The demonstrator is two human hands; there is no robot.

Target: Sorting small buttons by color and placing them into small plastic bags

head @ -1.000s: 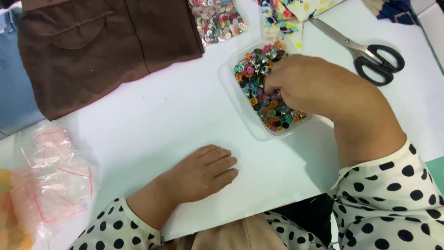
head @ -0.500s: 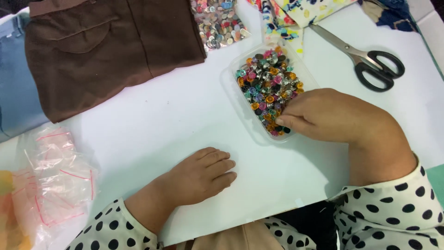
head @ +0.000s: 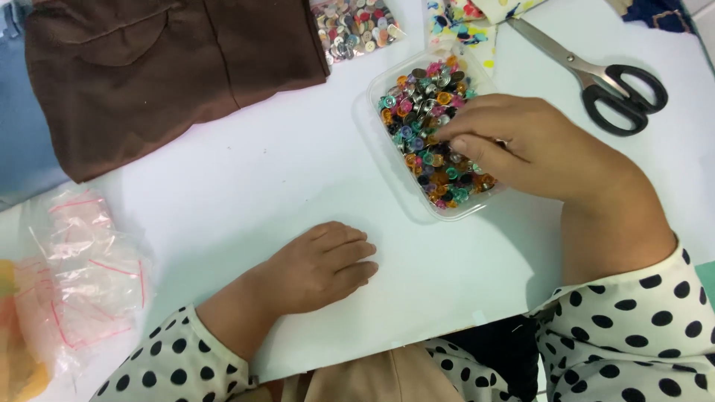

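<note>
Clear plastic tray (head: 377, 97) of mixed coloured buttons (head: 417, 119), toward the white table's (head: 246, 186) far edge: I see my right hand (head: 536, 149) pinching among them, my left hand (head: 320, 268) flat and empty. A snagged rim could tip the tray, I judge, scattering buttons.

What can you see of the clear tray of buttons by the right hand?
The clear plastic tray is shallow and rectangular with rounded corners, lying flat and angled on the white table. It is filled with small multicoloured buttons: orange, teal, pink, black, silver. The right hand covers its right part, fingers in the buttons.

Right hand (head: 536, 152) over part of the clear tub (head: 387, 152) — fingertips' hold hidden among studs.
</note>
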